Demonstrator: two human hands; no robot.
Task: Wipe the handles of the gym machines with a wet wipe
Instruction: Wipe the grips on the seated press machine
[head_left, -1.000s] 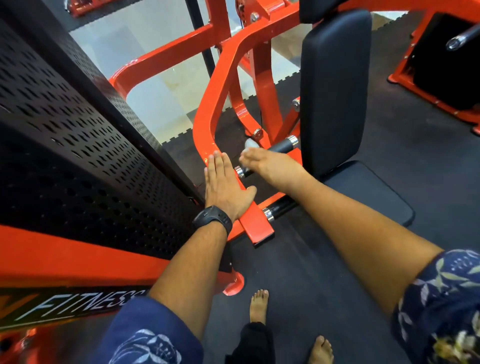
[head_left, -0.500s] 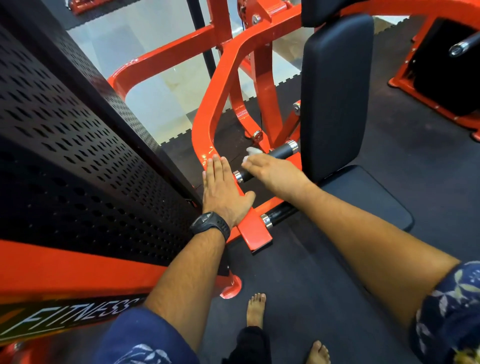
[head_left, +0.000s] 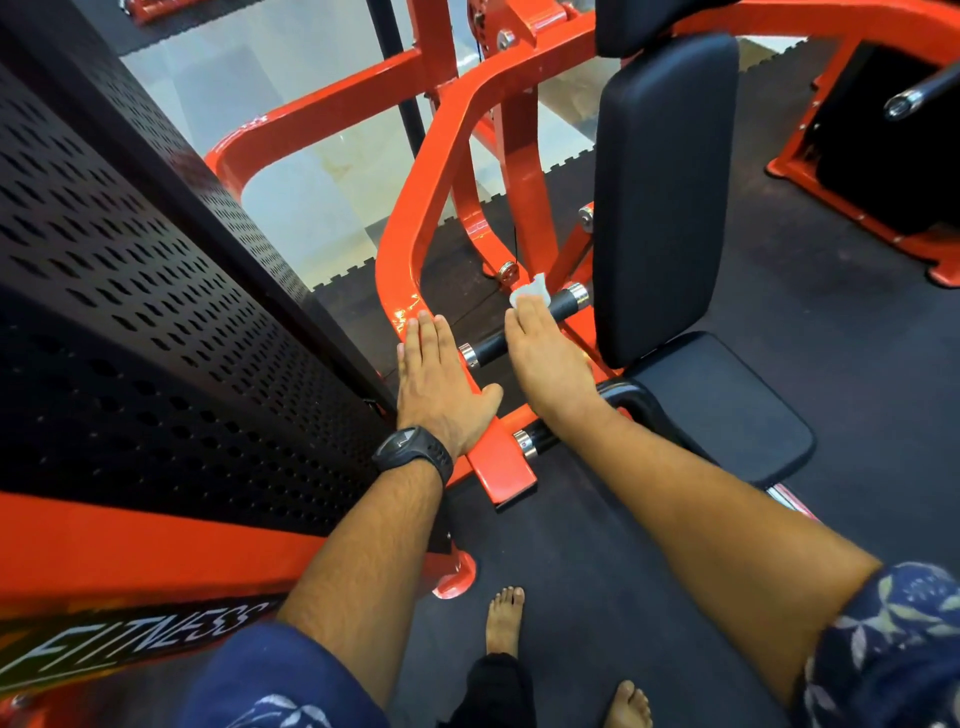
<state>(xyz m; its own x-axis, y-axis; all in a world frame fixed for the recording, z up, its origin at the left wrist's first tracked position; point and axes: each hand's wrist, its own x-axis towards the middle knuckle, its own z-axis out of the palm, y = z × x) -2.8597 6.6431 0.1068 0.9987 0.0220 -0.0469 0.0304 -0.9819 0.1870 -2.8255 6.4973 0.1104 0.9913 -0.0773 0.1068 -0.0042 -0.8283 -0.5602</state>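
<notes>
A black handle (head_left: 563, 305) with chrome end caps juts from the orange machine arm (head_left: 415, 218). My right hand (head_left: 545, 358) lies over this handle, its fingers pressing a white wet wipe (head_left: 530, 292) onto the grip; the wipe pokes out past the fingertips. My left hand (head_left: 441, 384) rests flat, fingers straight, on the orange arm just left of the handle, a black watch on its wrist. A second black handle (head_left: 535, 439) shows partly below my right wrist.
A black perforated weight-stack cover (head_left: 156, 322) rises at the left. The black backrest (head_left: 665, 187) and seat pad (head_left: 727, 410) stand to the right. Another orange machine (head_left: 883, 156) is at the far right. My bare feet (head_left: 506, 618) stand on dark rubber flooring.
My right hand has slid with the wipe along the handle toward its far chrome end. My left hand has stayed flat on the orange arm.
</notes>
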